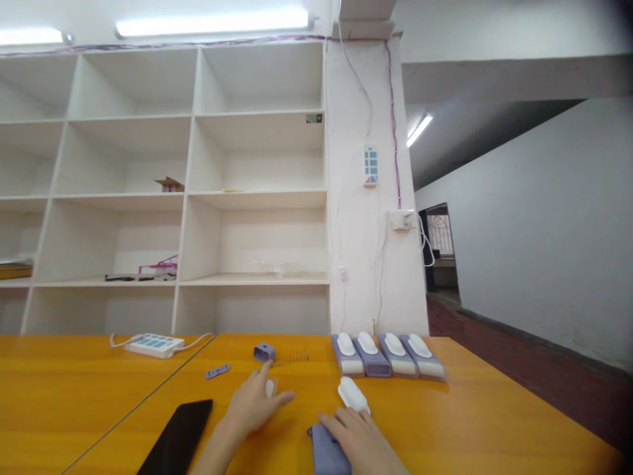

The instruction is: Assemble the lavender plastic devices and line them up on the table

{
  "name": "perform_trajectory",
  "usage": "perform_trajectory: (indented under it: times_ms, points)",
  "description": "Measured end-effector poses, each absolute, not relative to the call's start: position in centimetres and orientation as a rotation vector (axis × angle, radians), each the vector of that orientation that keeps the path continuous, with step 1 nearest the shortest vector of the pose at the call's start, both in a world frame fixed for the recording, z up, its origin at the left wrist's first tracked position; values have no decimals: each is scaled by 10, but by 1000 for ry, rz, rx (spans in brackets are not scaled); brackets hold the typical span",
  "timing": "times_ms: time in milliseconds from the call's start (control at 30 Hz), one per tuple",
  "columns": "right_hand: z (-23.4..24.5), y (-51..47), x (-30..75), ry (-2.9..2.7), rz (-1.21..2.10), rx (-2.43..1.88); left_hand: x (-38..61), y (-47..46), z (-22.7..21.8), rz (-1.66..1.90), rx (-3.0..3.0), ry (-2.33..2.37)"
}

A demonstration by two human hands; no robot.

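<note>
My left hand [252, 404] reaches over the table with its index finger stretched out and its thumb spread away. Its fingertip is at the near side of a small purple-grey hollow cap [264, 352]. A small white piece [270, 388] shows between thumb and index finger, partly hidden. Beyond the fingertip a thin coil spring [291, 358] lies on the table. My right hand [363, 439] has its fingers over the edge of a purple-grey case [327, 452], gripping it near the front edge. A white oval part [353, 394] lies just past those fingers.
Several purple-grey cases with white oval tops [388, 355] stand in a row at the back right. A flat purple plate [218, 371] lies left of the cap. A black flat device [177, 437] and a white power strip [154, 345] are at left. White shelves [257, 198] rise behind.
</note>
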State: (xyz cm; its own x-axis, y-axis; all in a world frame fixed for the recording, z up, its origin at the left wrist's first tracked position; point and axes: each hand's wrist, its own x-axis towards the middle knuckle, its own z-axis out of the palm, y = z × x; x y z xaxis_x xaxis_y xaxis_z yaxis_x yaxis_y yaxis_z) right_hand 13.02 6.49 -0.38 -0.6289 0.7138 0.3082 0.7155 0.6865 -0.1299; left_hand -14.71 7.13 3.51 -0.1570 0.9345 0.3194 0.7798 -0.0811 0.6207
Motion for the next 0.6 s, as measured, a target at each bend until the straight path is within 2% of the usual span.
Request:
perform_trajectory:
  times_ms: [100,367,600]
  points:
    - [-6,68,130,-2560,9,-1124,-147,75,28,1283,1598,1666]
    - [-2,65,131,-2541,71,-1133,-127,79,35,1393,1141,1151]
    - [0,62,131,-2541,80,-1135,-111,71,29,1469,1114,1251]
